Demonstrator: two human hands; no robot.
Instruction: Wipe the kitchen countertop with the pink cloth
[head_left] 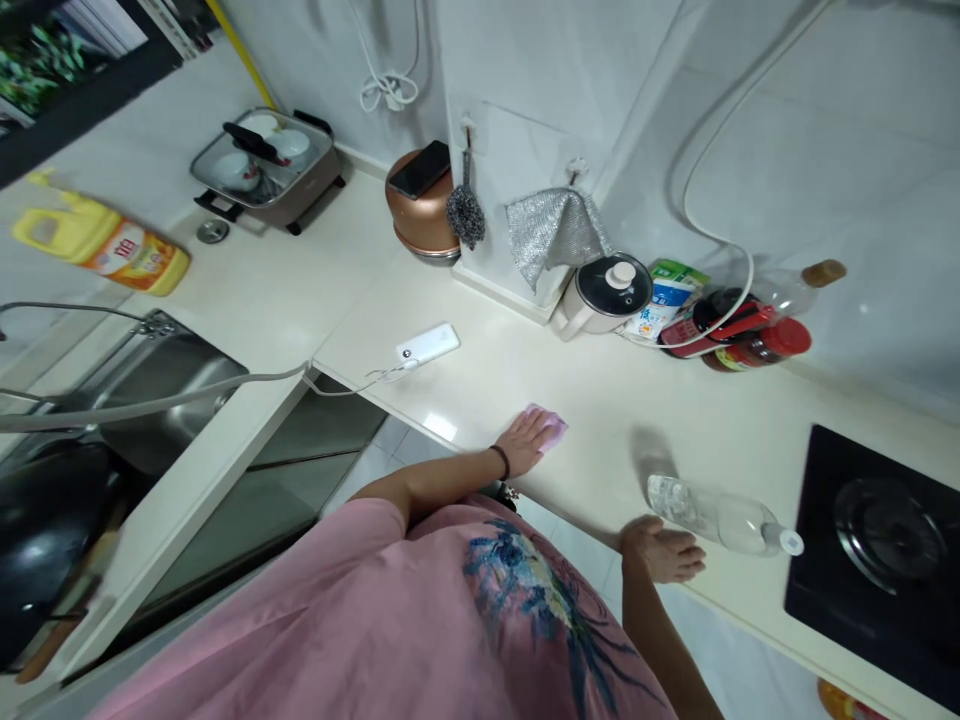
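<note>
My left hand (524,441) wears a dark band at the wrist and presses a small pink cloth (553,428) onto the pale countertop (592,390). Its fingers lie over the cloth, which shows past the fingertips. Near the counter's front edge, my right hand (664,551) is open with fingers stretched out and nothing in it. Just beyond the right hand, a clear plastic bottle (724,515) with a white cap lies on its side, its cap end toward the black stove.
A black stove (874,560) is at the right. Along the wall stand a lidded pot (600,295), jars (757,345) and a copper-coloured appliance (424,215). A white power bank-like device (429,344) with a cable lies left of centre. The sink (165,390) is at the left.
</note>
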